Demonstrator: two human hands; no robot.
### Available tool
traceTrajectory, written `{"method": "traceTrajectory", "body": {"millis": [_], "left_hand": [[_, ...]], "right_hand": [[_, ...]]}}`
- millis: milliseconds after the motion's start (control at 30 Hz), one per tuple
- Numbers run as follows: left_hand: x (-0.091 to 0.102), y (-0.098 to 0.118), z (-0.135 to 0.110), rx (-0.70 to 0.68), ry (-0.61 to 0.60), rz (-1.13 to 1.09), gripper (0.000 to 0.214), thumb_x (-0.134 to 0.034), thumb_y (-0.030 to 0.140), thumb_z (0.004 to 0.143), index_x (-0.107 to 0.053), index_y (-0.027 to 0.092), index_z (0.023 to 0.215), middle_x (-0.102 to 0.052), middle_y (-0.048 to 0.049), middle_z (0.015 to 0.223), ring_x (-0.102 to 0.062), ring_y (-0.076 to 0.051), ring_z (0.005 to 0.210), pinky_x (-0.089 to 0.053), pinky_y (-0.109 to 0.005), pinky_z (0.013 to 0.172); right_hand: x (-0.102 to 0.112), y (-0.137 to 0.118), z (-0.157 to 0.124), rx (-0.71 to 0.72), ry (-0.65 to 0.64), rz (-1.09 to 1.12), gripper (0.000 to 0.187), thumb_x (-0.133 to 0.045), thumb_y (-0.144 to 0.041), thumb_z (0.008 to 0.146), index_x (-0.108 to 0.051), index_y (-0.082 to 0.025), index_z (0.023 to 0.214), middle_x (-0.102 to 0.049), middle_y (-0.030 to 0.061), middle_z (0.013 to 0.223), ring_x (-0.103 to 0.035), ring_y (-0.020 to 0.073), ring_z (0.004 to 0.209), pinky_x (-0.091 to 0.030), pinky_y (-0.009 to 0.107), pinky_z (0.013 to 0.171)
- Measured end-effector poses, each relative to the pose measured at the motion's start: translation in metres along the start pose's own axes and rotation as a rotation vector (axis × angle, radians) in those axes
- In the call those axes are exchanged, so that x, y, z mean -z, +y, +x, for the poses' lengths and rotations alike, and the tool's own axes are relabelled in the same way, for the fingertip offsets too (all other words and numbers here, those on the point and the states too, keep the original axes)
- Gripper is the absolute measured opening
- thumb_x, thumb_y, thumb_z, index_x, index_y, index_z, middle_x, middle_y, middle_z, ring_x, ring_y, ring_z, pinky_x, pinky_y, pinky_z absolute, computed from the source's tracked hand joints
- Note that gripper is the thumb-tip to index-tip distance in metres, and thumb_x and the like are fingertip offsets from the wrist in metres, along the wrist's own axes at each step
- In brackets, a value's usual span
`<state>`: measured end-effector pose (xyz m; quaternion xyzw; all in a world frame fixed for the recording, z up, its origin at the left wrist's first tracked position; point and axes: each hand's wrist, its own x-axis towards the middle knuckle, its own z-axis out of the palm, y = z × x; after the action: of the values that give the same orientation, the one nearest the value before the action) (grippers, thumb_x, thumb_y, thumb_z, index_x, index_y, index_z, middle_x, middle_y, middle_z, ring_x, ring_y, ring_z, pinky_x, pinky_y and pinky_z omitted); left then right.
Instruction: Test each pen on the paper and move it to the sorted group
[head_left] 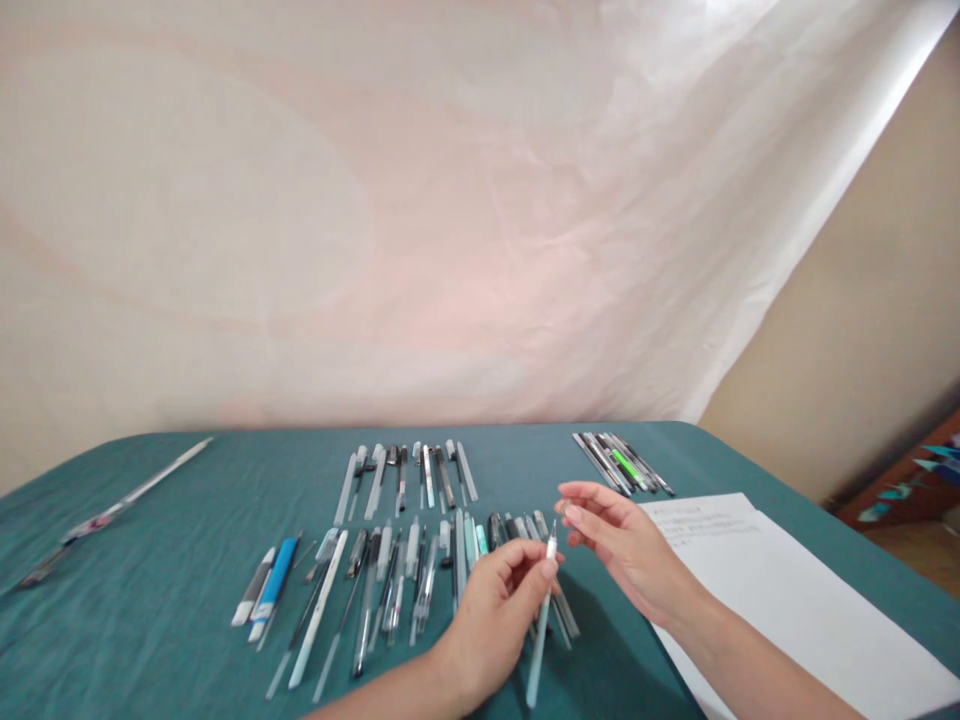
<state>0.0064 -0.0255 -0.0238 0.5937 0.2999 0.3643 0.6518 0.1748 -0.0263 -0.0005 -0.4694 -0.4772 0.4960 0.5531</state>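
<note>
In my left hand (499, 620) is a pale, slim pen (541, 640), pinched between thumb and fingers just below its white upper part. The pen stands almost upright, its thin tip pointing up and its pale teal barrel end hanging down. My right hand (626, 545) is just right of that tip, thumb and index finger close together in a pinch. Whatever may be between those fingertips is too small to make out. Under and behind my left hand lie several pen parts (559, 605), partly hidden by it.
Rows of clear and black pen parts (409, 570) cover the middle of the green cloth, with another row (431, 475) behind. Several pens (622, 463) lie together at the back right. White paper (780, 600) lies at right; a long thin plastic strip (142, 490) at left.
</note>
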Motion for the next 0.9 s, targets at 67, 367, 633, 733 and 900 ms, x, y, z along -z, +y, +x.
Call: {"method": "traceTrajectory", "body": {"millis": [67, 367, 633, 733, 900], "left_hand": [[-0.0009, -0.0003, 0.0003, 0.001, 0.001, 0.002, 0.03, -0.049, 0.042, 0.081, -0.057, 0.014, 0.087, -0.05, 0.001, 0.067, -0.038, -0.008, 0.056, -0.03, -0.019, 0.053], [0.0005, 0.0007, 0.0001, -0.016, -0.005, 0.026, 0.03, -0.049, 0.042, 0.08, -0.059, 0.014, 0.086, -0.049, 0.0008, 0.067, -0.038, -0.009, 0.056, -0.031, -0.019, 0.052], [0.0009, 0.0047, -0.0002, -0.026, 0.014, 0.058, 0.031, -0.049, 0.043, 0.08, -0.061, 0.014, 0.084, -0.049, 0.0, 0.065, -0.04, -0.01, 0.056, -0.033, -0.02, 0.052], [0.0009, 0.0036, 0.0001, -0.024, 0.012, 0.048, 0.032, -0.051, 0.043, 0.079, -0.061, 0.014, 0.084, -0.051, -0.0005, 0.066, -0.042, -0.01, 0.057, -0.034, -0.02, 0.053], [0.0013, -0.0019, 0.003, -0.024, 0.037, 0.008, 0.03, -0.056, 0.041, 0.076, -0.06, 0.012, 0.082, -0.054, -0.0014, 0.068, -0.045, -0.011, 0.061, -0.036, -0.021, 0.057]], "right_hand": [[-0.0011, 0.0001, 0.0004, -0.033, 0.009, 0.085, 0.031, -0.067, -0.032, 0.071, -0.059, -0.019, 0.098, -0.061, 0.0049, 0.091, -0.054, 0.0135, 0.077, -0.044, 0.027, 0.068], [-0.0087, -0.0054, -0.0064, -0.048, -0.058, 0.018, 0.029, -0.067, -0.032, 0.07, -0.06, -0.019, 0.095, -0.059, 0.0019, 0.085, -0.052, 0.0113, 0.072, -0.043, 0.025, 0.069], [-0.0044, -0.0034, -0.0077, -0.055, -0.171, -0.118, 0.033, -0.064, -0.034, 0.072, -0.058, -0.019, 0.1, -0.057, 0.0001, 0.08, -0.053, 0.0124, 0.075, -0.043, 0.028, 0.073], [-0.0036, -0.0044, -0.0075, -0.061, -0.185, -0.146, 0.034, -0.064, -0.035, 0.071, -0.058, -0.018, 0.1, -0.056, -0.0005, 0.078, -0.052, 0.012, 0.073, -0.042, 0.026, 0.071], [-0.0036, -0.0021, -0.0073, -0.099, -0.192, -0.122, 0.028, -0.065, -0.034, 0.072, -0.06, -0.017, 0.094, -0.057, -0.0006, 0.075, -0.051, 0.0111, 0.07, -0.04, 0.025, 0.069]]}}
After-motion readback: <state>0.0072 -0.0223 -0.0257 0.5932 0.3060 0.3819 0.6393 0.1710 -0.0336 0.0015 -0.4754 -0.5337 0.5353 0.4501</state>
